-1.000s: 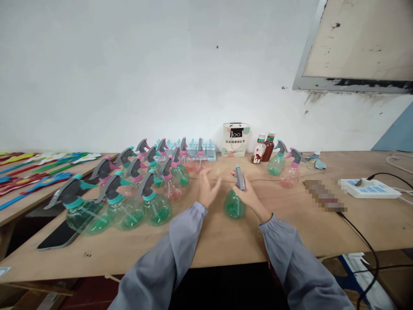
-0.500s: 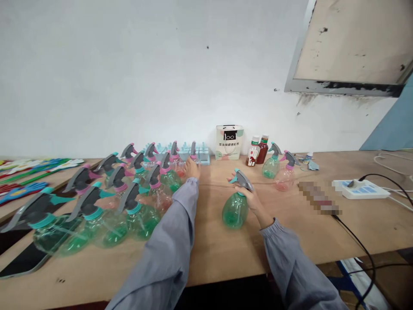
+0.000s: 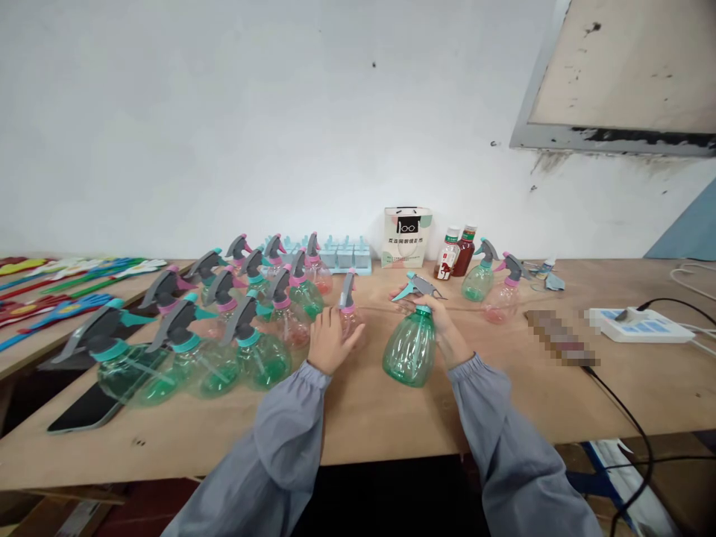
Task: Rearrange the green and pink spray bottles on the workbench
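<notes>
My right hand (image 3: 441,321) grips a green spray bottle (image 3: 408,350) round its neck, below the grey and teal trigger head. This bottle tilts slightly, its base toward the left. My left hand (image 3: 333,339) is open, fingers spread, just in front of a pink spray bottle (image 3: 351,322). That hand partly covers the bottle's body, so I cannot tell whether they touch. To the left several more spray bottles stand in rows, among them a green one (image 3: 262,362) and a pink one (image 3: 291,321).
Behind stand a paper bag (image 3: 406,239), two sauce bottles (image 3: 447,257) and pale blue moulds (image 3: 350,257). A green spray bottle (image 3: 477,282) and a pink one (image 3: 500,300) stand right of my hands, before a power strip (image 3: 641,326). A phone (image 3: 83,410) lies at left.
My left hand has come back toward me and opened, and the pink spray bottle it was on now stands nearer. The green bottle in my right hand has tilted. The view has shifted slightly.
</notes>
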Available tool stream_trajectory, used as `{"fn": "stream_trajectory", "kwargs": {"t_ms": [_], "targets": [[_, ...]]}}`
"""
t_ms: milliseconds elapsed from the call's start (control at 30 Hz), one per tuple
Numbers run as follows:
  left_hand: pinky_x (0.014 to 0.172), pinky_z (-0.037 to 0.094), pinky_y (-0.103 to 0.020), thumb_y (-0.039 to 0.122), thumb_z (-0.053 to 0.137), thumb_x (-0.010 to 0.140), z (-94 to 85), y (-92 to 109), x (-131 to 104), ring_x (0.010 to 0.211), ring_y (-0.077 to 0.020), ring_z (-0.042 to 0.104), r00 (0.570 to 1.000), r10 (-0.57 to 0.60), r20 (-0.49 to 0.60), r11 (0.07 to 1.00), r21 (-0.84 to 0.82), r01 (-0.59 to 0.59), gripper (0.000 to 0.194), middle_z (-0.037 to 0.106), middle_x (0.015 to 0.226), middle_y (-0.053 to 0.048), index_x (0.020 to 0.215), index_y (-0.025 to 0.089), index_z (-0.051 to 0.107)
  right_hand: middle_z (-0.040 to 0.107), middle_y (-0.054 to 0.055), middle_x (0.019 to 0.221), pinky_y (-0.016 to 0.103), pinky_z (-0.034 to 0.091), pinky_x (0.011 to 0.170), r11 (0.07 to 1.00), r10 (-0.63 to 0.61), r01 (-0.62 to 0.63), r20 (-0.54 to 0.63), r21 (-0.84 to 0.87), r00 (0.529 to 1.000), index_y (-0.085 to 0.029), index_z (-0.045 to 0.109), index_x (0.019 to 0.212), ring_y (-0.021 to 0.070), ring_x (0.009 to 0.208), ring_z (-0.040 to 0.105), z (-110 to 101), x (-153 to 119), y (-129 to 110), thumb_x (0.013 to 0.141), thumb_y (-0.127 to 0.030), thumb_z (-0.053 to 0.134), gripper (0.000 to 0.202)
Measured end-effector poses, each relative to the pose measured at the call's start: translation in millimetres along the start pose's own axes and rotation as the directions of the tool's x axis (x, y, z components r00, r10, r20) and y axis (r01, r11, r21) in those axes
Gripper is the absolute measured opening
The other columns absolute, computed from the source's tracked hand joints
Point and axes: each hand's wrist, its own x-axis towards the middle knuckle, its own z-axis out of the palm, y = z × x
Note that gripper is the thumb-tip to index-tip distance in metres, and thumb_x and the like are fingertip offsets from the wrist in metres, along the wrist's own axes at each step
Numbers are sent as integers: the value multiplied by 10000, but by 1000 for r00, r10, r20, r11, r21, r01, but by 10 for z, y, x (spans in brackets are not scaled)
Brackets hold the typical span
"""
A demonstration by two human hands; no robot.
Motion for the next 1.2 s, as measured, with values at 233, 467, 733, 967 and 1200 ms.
{"fn": "stream_trajectory", "kwargs": {"t_ms": [233,467,733,967,1200], "targets": [[862,490,-461,560,611,855,-70,-131,-165,989,-334,604,996,35,-84,998,-55,-40,452,605,1033,-143,1079,171,555,674,-13,603,290,504,574,996,14,-6,-88,88,996,-233,635,731,170,566,619,-1,66,99,496,-258,581,242],[862,485,-449,542,621,854,-39,-155,-157,1010,-328,613,993,61,-97,996,-54,-67,495,614,1088,-146,1161,161,546,708,20,708,316,511,654,995,15,-16,14,97,1000,-225,656,809,202,695,650,55,60,136,514,-228,593,301],[852,486,-440,566,655,819,-7,-183,-163,1018,-334,614,990,37,-133,997,-60,-45,528,609,1094,-155,1139,161,546,652,2,617,278,426,561,999,41,-43,39,32,998,-216,644,686,159,581,565,72,29,111,502,-221,594,192],[848,482,-446,571,659,812,-11,-165,-160,995,-332,610,992,20,-128,997,-65,-29,535,601,1093,-158,1136,162,544,618,-8,603,277,432,580,1000,2,-2,23,-18,1000,-217,628,661,146,571,537,42,49,198,521,-239,575,151],[855,486,-458,566,683,801,-20,-167,-156,1005,-333,610,995,15,-103,997,-70,-22,544,599,1102,-154,1140,165,541,703,5,758,303,488,714,1000,8,-7,38,-30,999,-236,696,777,182,722,618,85,36,191,532,-237,610,260]]}}
